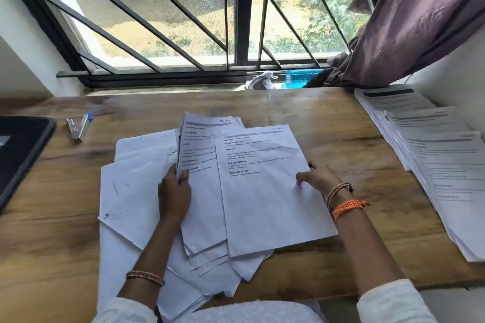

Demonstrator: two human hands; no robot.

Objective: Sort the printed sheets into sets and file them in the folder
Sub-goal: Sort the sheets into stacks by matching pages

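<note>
Left hand (174,193) fingers curled round a sheaf (199,165) of printed sheets. Right hand (319,178) pinches the edge of one sheet (270,191). Loose blank-side pages (131,191) beneath, on wooden desk (328,118). Sorted stacks (433,155) at right. Stapler (78,126), barred window (183,21), purple curtain (425,16) beyond.

dark folder (18,155) cut by left edge, sorted stacks (443,165) cut at right, print blurred
</note>
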